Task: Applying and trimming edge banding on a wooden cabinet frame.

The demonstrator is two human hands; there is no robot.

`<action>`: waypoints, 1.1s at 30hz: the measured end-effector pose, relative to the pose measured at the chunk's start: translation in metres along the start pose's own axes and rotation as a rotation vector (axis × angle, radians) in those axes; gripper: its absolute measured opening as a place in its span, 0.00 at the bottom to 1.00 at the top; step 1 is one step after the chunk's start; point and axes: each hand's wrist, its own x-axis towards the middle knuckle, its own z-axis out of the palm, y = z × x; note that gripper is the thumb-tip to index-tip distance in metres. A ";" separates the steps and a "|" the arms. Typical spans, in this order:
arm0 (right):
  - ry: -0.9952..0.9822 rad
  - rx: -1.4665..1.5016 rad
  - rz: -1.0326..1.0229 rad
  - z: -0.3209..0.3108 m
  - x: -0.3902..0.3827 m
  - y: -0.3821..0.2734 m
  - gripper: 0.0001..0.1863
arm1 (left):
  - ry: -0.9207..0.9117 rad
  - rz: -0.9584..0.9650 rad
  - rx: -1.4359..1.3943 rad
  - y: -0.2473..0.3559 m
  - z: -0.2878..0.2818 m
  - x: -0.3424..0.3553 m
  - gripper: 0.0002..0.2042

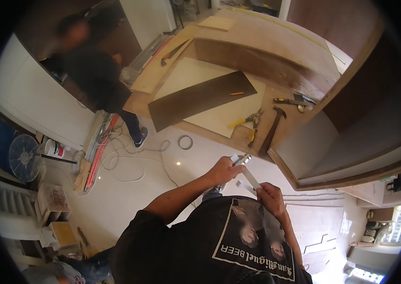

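Note:
My left hand (223, 171) is closed in front of my body. Out of its fingers stick a small shiny metal piece (244, 160), whose kind I cannot make out, and a pale flat strip (251, 180). The strip slants down to my right hand (270, 193), where the fingers pinch it. A loose curl of similar pale strip hangs beside the right hand. Beyond my hands, a workbench (195, 124) carries a dark brown board (200, 100) with an orange pencil (236, 93) on it. Yellow-handled pliers (253, 128) and a hammer (274, 127) lie nearby.
A wooden cabinet box (352, 175) juts in at the right. On the bench rests a handsaw (174, 53). Cables (120, 161) and a grey ring-shaped roll (185, 142) lie on the floor. Another person (91, 66) stands at the left, near a fan (24, 157).

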 end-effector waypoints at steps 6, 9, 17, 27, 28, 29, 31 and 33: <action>0.091 -0.014 0.006 -0.014 -0.008 0.010 0.11 | 0.538 0.022 0.315 -0.057 -0.055 0.024 0.13; 0.211 0.276 0.181 -0.034 -0.043 0.056 0.09 | 0.817 -0.092 0.287 -0.079 -0.123 0.013 0.11; 0.776 -0.578 0.436 -0.195 -0.151 0.220 0.15 | 0.435 -0.284 -0.002 -0.087 -0.059 -0.015 0.12; 1.655 -0.163 0.004 -0.429 -0.252 -0.018 0.08 | 0.057 -0.393 -0.133 -0.053 0.022 0.002 0.13; 1.635 -0.218 -0.047 -0.421 -0.257 -0.028 0.09 | 0.066 -0.363 -0.133 -0.053 0.018 -0.002 0.13; 1.631 -0.309 0.016 -0.413 -0.261 -0.028 0.12 | 0.048 -0.357 -0.136 -0.047 0.019 -0.003 0.13; 1.494 -0.278 0.072 -0.375 -0.266 -0.012 0.14 | 0.006 -0.316 -0.133 -0.038 0.025 -0.002 0.13; 1.337 -0.254 0.181 -0.332 -0.263 0.015 0.11 | -0.051 -0.246 -0.136 -0.019 0.029 -0.008 0.13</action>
